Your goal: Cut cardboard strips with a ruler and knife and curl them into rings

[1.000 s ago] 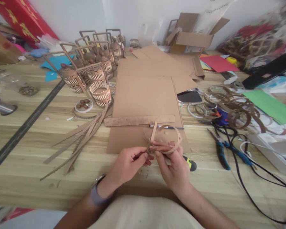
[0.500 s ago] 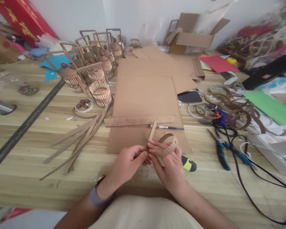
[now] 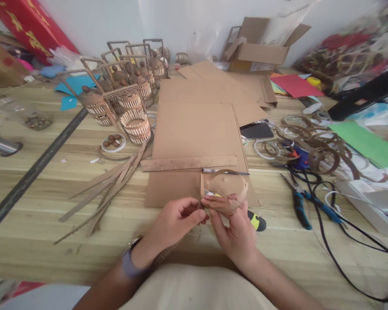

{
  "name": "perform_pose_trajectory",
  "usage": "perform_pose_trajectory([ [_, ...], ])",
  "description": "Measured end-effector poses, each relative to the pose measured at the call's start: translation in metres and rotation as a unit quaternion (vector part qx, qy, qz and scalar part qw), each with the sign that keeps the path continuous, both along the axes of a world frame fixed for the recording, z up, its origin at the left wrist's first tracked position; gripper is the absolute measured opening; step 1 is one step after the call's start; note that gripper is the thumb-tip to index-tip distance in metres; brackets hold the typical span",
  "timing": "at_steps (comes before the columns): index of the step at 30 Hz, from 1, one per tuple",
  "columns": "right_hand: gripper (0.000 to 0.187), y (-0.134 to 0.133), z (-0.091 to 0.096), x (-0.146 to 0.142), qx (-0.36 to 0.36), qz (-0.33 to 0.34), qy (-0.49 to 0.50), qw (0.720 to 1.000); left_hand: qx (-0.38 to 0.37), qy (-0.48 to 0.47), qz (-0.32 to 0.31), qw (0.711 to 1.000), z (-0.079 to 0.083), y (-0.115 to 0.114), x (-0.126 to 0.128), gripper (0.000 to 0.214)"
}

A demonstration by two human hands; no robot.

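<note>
Over the front edge of the cardboard sheet, my left hand [image 3: 182,219] and my right hand [image 3: 234,224] meet at their fingertips. Both are closed on a thin brown strip [image 3: 228,174], which bows up in a loop above my right hand. A straight, narrow part of it stands up near the left fingertips. Fingers cover the pinched part. A toothed strip shows faintly below my left wrist. Beside my right hand lies a black and yellow-green tool handle [image 3: 257,220], partly hidden. Behind the hands are a pen [image 3: 224,171] and a flat wooden strip [image 3: 189,162].
Cut strips [image 3: 116,185] fan out at left, near a ring with brown beads [image 3: 114,142]. Small slatted baskets with handles [image 3: 136,125] stand behind them. At right lie pliers [image 3: 299,202], black cables [image 3: 320,232], coiled strips [image 3: 325,159] and green paper [image 3: 368,144].
The strip's loop has opened wider and swung up and away over the cardboard. My right hand has turned slightly and shifted right, its fingers flatter. The left hand has barely moved.
</note>
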State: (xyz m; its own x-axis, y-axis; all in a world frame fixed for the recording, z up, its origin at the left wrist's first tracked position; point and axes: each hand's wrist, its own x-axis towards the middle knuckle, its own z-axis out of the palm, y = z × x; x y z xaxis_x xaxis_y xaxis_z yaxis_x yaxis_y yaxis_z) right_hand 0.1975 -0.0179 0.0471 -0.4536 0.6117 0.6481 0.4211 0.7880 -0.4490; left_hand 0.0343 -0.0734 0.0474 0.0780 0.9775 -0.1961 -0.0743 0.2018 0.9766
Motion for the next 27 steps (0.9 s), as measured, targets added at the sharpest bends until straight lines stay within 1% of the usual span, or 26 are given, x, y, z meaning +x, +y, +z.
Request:
perform_pose_trajectory([
  [3, 0.010, 0.0001, -0.0020, -0.0027, 0.019, 0.022, 0.005, 1.000, 0.003, 0.026, 0.007, 1.000, -0.0007, 0.0020, -0.0011, 0.034],
  [8, 0.007, 0.0006, -0.0060, -0.0065, 0.042, 0.005, -0.001, 0.999, 0.010, 0.065, 0.020, 0.998, -0.0016, 0.0019, 0.0001, 0.032],
  [12, 0.007, 0.0001, -0.0056, -0.0051, 0.023, -0.003, 0.008, 1.000, 0.011, 0.055, 0.018, 0.998, -0.0012, 0.0000, 0.0025, 0.031],
  [14, 0.008, 0.0000, -0.0046, -0.0032, -0.011, -0.011, 0.010, 1.000, 0.012, 0.039, 0.006, 0.999, 0.0003, -0.0010, 0.0029, 0.031],
  [16, 0.011, 0.0002, -0.0043, -0.0011, -0.071, -0.020, 0.019, 0.997, 0.010, 0.025, -0.009, 1.000, 0.0020, -0.0021, 0.0026, 0.032],
  [19, 0.013, 0.0009, -0.0063, 0.0014, -0.184, -0.021, 0.073, 0.980, 0.000, 0.015, -0.021, 1.000, 0.0030, -0.0033, 0.0017, 0.034],
  [21, 0.013, 0.0013, -0.0080, 0.0023, -0.225, -0.018, 0.102, 0.969, -0.003, 0.014, -0.020, 1.000, 0.0023, -0.0031, 0.0016, 0.035],
  [23, 0.012, 0.0014, -0.0084, 0.0024, -0.213, -0.010, 0.103, 0.972, -0.005, 0.007, -0.014, 1.000, 0.0010, -0.0020, 0.0018, 0.037],
  [27, 0.012, 0.0013, -0.0053, 0.0003, -0.098, 0.027, 0.065, 0.993, -0.003, -0.006, -0.004, 1.000, 0.0005, 0.0010, 0.0022, 0.040],
])
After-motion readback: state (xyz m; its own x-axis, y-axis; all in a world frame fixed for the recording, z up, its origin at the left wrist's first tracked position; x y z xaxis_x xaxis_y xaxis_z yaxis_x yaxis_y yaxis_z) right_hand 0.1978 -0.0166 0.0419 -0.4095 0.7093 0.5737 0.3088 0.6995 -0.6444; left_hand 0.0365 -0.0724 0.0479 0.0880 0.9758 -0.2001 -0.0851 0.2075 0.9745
